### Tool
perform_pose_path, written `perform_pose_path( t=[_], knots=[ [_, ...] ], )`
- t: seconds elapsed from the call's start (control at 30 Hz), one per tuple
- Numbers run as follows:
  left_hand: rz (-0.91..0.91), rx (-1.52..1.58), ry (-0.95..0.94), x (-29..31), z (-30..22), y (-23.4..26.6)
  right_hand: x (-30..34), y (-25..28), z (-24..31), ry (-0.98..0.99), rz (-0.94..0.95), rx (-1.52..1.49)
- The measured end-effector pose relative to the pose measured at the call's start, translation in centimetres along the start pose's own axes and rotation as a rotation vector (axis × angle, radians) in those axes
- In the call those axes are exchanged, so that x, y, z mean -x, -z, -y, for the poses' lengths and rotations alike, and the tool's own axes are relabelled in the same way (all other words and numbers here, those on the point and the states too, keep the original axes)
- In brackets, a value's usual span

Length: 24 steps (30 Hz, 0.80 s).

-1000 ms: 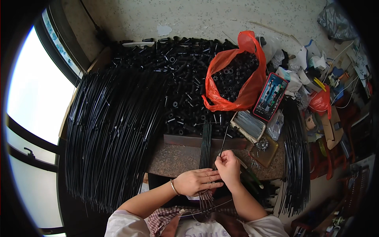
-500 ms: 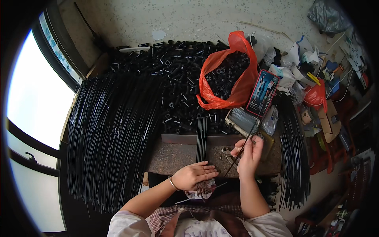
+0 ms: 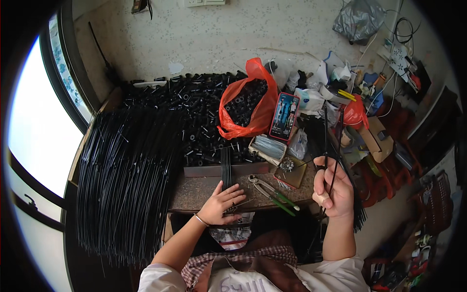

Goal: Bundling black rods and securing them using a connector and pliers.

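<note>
My left hand (image 3: pixel 221 203) lies with its fingers spread over a bundle of thin black rods (image 3: pixel 225 165), which look like umbrella ribs. The bundle rests across the front strip of the brown table, its near ends partly hidden beneath my fingers. Raised beyond the table's right front edge, my right hand (image 3: pixel 335 190) has its fingers closed around thin black rods (image 3: pixel 326 136) of the same sort, held roughly upright. Between my hands, pincers with green handles (image 3: pixel 273 193) lie on the table (image 3: pixel 194 192).
A dense sheaf of black rods (image 3: pixel 129 185) covers the left side. Behind is a heap of black plastic parts (image 3: pixel 194 121), with a red plastic bag (image 3: pixel 233 127) of parts. A phone (image 3: pixel 284 117), a box of thin pale strips (image 3: pixel 268 147) and a small tray (image 3: pixel 297 181) stand right.
My right hand has moved right and up, carrying rods away from the table and uncovering the pincers. My left fingers are more spread on the bundle. The view has shifted.
</note>
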State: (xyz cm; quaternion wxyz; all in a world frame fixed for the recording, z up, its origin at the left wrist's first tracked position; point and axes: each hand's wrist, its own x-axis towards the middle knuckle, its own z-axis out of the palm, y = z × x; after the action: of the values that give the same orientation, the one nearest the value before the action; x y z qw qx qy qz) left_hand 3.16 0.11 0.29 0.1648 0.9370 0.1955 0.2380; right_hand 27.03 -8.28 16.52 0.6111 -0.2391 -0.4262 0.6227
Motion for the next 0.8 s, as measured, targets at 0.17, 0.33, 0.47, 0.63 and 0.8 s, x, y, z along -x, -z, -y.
perform_pose_path(
  t=[0.17,0.33,0.47,0.63,0.8],
  knots=[
    [-0.004,-0.046,0.180,1.3,-1.2,0.2,2.0,0.3,0.7,-0.072,0.101,-0.102],
    [-0.636,0.141,0.530,5.5,-4.6,-1.0,3.8,1.3,0.1,-0.159,0.116,-0.109],
    [-0.482,0.459,0.621,4.7,-10.9,-2.0,5.4,1.5,-3.4,-0.411,0.167,-0.043],
    [-0.089,1.333,0.412,-1.5,-12.4,-1.4,7.1,1.4,-6.5,-0.560,0.212,0.069],
    [-0.111,1.046,0.369,-2.8,-13.0,-1.5,8.0,1.9,-7.2,-0.110,0.072,0.573]
  ],
)
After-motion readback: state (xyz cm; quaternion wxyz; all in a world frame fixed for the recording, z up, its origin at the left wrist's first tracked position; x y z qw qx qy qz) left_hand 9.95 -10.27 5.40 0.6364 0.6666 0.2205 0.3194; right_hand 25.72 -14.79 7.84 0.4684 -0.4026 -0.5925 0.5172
